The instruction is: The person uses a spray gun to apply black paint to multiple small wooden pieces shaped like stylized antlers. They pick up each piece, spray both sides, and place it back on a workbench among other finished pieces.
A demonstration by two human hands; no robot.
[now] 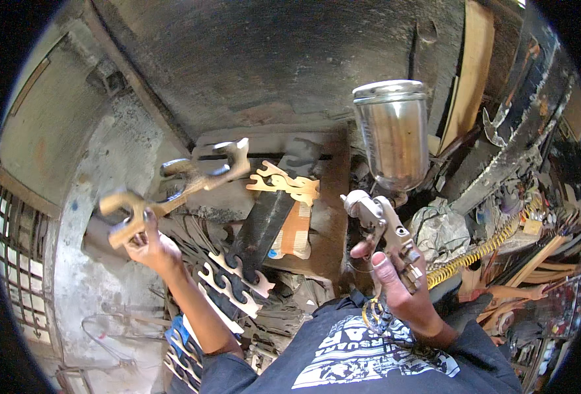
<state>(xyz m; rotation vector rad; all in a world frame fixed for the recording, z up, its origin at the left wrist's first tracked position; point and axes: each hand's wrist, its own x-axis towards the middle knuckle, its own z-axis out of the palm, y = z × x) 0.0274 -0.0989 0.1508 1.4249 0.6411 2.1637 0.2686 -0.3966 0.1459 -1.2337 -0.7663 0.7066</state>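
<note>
Raised on the left, my left hand (pixel 154 249) pinches one end of a curved wooden piece (pixel 192 187) with hooked, forked ends. Its surface looks glossy brown, and it is slightly blurred. On the right, my right hand (pixel 402 282) grips a metal spray gun (pixel 384 226), thumb and fingers around its body. A clear cup (pixel 393 138) with a silver lid stands on top of the gun, brownish inside. Between my hands, farther off, several pale wooden pieces of similar hooked shape (pixel 284 182) lie stacked on a dark board (pixel 264 223).
More hooked wooden pieces (pixel 228 289) rest on the board's near end, others (pixel 182 358) at lower left. A yellow coiled hose (pixel 477 256) runs right from the gun. A crumpled plastic bag (pixel 440 226) and wood strips (pixel 533 266) crowd the right. A barred window (pixel 18 256) is at far left.
</note>
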